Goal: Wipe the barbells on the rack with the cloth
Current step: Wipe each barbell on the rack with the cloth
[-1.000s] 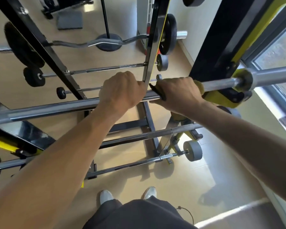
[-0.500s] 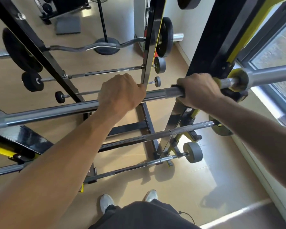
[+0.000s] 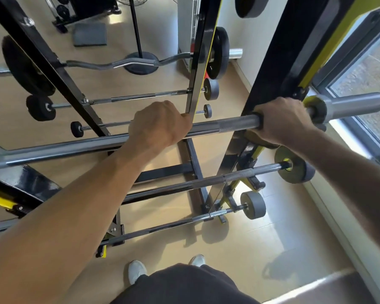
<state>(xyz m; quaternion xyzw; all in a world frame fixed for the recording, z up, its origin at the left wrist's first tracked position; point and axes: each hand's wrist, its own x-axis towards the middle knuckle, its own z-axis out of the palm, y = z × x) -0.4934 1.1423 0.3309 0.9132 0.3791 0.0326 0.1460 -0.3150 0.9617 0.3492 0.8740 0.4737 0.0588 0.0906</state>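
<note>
While resting across the rack (image 3: 270,69), top barbell (image 3: 228,126) reads heavy, rigid, knurled mid-shaft. Left hand (image 3: 160,126) clenched round shaft, steadying. Right hand (image 3: 281,121) wrapped round cloth (image 3: 256,128) near collar; cloth mostly hidden. Best grabbed on knurl, not smooth sleeve.

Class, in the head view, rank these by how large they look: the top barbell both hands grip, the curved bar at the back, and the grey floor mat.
1. Top barbell, spanning nearly the whole frame.
2. Curved bar.
3. Grey floor mat.
The barbell is also nearest the camera, so true sizes stay unsure. Left hand and right hand grip it.
</note>
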